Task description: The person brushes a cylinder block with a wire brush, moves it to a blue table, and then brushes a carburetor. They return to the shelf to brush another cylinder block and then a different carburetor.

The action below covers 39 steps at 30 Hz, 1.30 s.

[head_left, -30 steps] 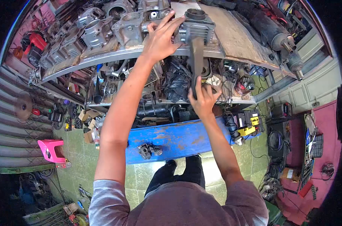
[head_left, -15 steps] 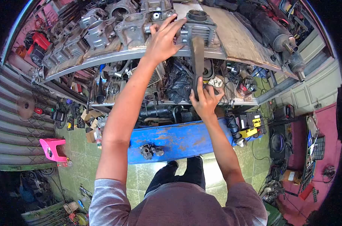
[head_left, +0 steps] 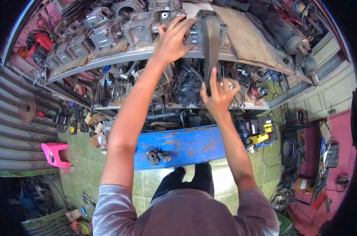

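Note:
At the shelf's front edge stands a finned metal engine cylinder block (head_left: 200,36), its round bore facing up. My left hand (head_left: 172,44) is closed against the block's left side, fingers stretched along it toward the top. My right hand (head_left: 219,97) grips the lower end of a long flat file (head_left: 212,45), with the index finger laid up along it. The file stands nearly upright in view and its far end overlaps the block's top face beside the bore, hiding part of the fins.
More cylinder blocks (head_left: 141,29) crowd the shelf to the left. A wooden board (head_left: 249,37) and exhaust mufflers (head_left: 290,39) lie on the right. Below, a lower shelf holds a black plastic bag (head_left: 186,86) and loose parts. A carburetor (head_left: 156,156) sits on the blue bench (head_left: 194,147).
The file has slid forward and up, from the block's front to across its top, and my right hand has risen with it, slightly rightward. My left hand stays on the block.

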Tool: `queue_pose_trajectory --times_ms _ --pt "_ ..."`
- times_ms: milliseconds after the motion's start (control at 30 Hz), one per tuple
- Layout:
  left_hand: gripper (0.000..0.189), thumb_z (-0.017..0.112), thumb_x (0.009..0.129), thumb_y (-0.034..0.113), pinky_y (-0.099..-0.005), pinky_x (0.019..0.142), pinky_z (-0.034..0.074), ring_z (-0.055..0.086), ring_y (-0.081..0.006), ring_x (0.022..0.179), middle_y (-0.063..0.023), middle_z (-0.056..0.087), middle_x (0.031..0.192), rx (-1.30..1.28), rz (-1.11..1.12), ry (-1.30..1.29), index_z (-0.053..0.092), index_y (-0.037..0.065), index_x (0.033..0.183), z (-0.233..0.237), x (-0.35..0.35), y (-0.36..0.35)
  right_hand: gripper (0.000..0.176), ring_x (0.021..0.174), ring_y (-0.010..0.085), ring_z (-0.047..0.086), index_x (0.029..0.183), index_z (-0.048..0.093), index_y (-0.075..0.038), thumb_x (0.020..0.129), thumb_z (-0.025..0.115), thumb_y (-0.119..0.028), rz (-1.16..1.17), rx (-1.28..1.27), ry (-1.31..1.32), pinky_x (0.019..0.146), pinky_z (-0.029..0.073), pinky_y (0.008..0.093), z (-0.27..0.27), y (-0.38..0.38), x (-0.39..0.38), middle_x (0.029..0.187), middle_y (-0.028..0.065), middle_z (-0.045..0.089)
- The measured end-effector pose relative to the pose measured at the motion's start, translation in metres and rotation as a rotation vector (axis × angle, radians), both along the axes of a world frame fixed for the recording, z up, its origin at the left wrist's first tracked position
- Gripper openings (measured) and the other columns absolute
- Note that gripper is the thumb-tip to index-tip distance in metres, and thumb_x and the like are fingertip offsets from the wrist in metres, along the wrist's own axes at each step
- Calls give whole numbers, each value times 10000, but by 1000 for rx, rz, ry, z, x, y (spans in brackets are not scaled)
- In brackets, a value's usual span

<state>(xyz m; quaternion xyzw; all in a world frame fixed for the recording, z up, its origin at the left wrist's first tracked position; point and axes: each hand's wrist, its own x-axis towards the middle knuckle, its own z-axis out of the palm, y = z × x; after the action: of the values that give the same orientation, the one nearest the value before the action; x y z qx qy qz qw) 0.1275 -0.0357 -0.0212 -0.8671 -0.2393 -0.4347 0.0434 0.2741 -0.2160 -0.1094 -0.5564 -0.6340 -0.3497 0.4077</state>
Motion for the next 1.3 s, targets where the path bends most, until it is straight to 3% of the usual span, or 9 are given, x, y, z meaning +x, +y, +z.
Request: queue_pose_trajectory --times_ms 200,267,467,667,867,1033,1133,1200,1300 --pt "917 876 649 167 -513 1033 301 396 -221 1454 40 522 1518 26 -5 -15 506 234 1485 5 0 -3 713 819 196 576 1438 573 -82 774 784 -232 -39 -83 -53 895 351 494 -23 -2 4 676 18 587" --pt "914 865 651 154 -508 1043 304 395 -215 1453 67 508 1531 44 56 30 506 240 1488 4 1 -2 698 837 187 586 1419 581 -43 779 786 -233 9 -143 -73 930 347 481 -39 -16 6 744 14 658" --pt "925 900 652 275 -478 1038 306 384 -214 1457 76 491 1550 44 3 4 508 237 1489 3 1 -5 700 820 202 572 1432 575 -78 779 779 -226 -99 -39 7 878 352 483 15 9 4 704 17 621" --pt "879 887 674 242 -478 1018 301 412 -219 1441 68 525 1525 44 5 24 523 249 1473 2 0 -3 714 849 198 577 1434 575 -74 772 794 -232 -92 -124 15 890 342 491 -28 -12 4 731 16 649" --pt "852 869 681 203 -474 1027 273 439 -216 1417 73 540 1510 22 -34 -24 532 262 1462 1 0 -4 748 856 207 581 1453 544 -56 771 804 -221 -119 -65 15 909 347 494 10 15 1 722 27 649" --pt "836 868 680 206 -482 1036 256 460 -220 1387 62 558 1492 2 -38 -28 546 254 1450 3 0 -4 744 853 218 596 1441 553 -44 765 806 -223 -83 -134 48 921 343 501 -39 -14 -8 725 39 652" --pt "842 877 676 231 -484 1036 256 462 -223 1385 62 561 1489 7 -31 -33 547 253 1451 7 2 -2 749 876 221 603 1439 545 0 764 803 -198 -114 -30 23 919 347 489 -5 -11 -5 829 52 702" --pt "847 882 673 246 -483 1035 256 464 -224 1383 62 561 1488 -3 -30 -23 547 254 1451 4 0 -4 763 844 217 586 1460 522 -8 771 791 -193 -140 -14 19 899 351 464 22 8 1 778 52 694" --pt "865 888 663 256 -475 1026 270 463 -230 1381 65 559 1490 15 -16 -16 541 259 1456 5 0 -5 751 883 203 594 1446 557 -58 753 805 -206 -166 -53 25 914 340 494 -2 13 5 733 32 661"
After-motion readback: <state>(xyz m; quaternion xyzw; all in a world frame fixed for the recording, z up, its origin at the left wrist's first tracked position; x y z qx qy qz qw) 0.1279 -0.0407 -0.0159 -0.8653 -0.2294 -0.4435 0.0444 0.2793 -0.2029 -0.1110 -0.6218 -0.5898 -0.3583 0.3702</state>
